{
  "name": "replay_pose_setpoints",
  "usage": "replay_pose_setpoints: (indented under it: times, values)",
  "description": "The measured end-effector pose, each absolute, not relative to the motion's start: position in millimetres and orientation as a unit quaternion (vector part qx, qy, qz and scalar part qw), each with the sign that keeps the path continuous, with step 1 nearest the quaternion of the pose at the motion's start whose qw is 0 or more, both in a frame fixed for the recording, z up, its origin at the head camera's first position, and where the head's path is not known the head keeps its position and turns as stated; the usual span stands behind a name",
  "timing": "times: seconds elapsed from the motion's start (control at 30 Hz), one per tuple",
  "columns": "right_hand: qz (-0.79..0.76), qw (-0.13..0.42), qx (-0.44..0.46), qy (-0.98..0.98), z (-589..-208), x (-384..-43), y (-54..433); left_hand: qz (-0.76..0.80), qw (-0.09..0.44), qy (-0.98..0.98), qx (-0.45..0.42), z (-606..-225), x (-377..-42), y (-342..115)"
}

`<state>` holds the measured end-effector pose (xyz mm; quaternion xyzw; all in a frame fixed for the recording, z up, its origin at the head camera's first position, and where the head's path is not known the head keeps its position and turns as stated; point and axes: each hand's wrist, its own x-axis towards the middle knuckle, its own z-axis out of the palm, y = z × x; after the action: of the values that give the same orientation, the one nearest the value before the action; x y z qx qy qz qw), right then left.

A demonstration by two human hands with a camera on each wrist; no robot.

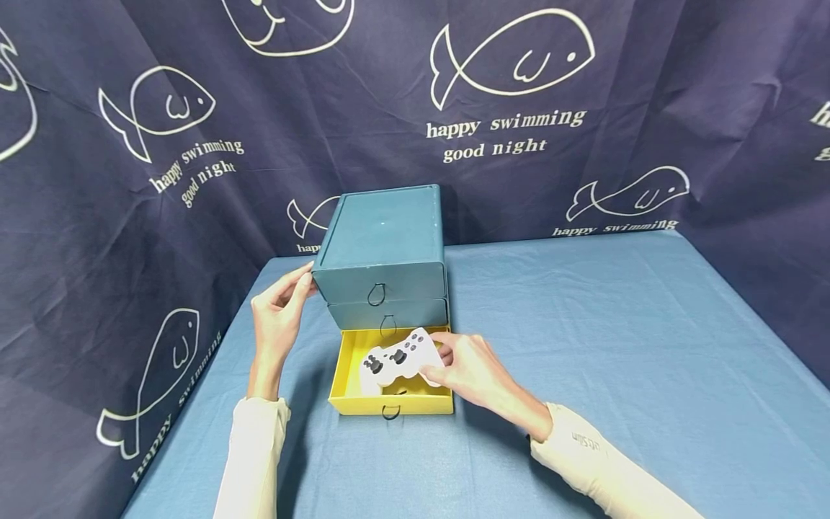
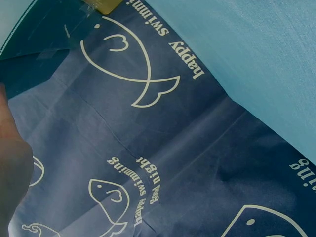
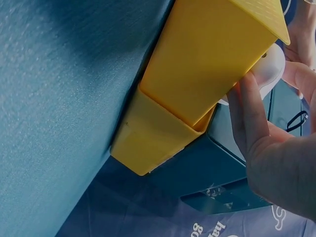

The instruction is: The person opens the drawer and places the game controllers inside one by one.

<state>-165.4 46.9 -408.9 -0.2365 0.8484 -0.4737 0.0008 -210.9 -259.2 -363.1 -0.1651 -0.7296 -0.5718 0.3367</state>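
Observation:
A white game controller (image 1: 400,360) with black sticks and buttons is tilted over the pulled-out yellow drawer (image 1: 392,406). My right hand (image 1: 476,369) pinches its right grip between thumb and fingers. From the right wrist view, the fingers around the white controller (image 3: 270,66) are right at the yellow drawer's side wall (image 3: 212,49). My left hand (image 1: 280,306) touches the upper left front corner of the teal drawer cabinet (image 1: 382,231), its fingers along the side. In the left wrist view, only part of the left hand (image 2: 14,168) shows at the edge.
Above the yellow drawer, two teal drawers (image 1: 369,285) with black loop pulls are pushed in. The cabinet stands on a blue cloth-covered table (image 1: 583,346). A dark blue curtain (image 1: 506,187) with fish drawings hangs behind and on both sides.

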Motion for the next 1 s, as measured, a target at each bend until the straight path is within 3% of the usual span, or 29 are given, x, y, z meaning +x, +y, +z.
replay_pose_setpoints:
  times: [0.4, 0.63, 1.0]
  values:
    - [-0.474, 0.002, -0.235, 0.849, -408.3, -164.3, 43.8, -0.569, 0.335, -0.733, -0.163, -362.3, -210.1, -258.6]
    - [-0.433, -0.051, -0.25, 0.864, -412.0, -166.3, 44.6, -0.567, 0.337, -0.733, -0.163, -361.9, -209.6, -258.4]
    - [-0.442, -0.063, -0.276, 0.851, -413.0, -164.9, 46.0, -0.567, 0.337, -0.734, -0.163, -360.9, -209.6, -258.5]
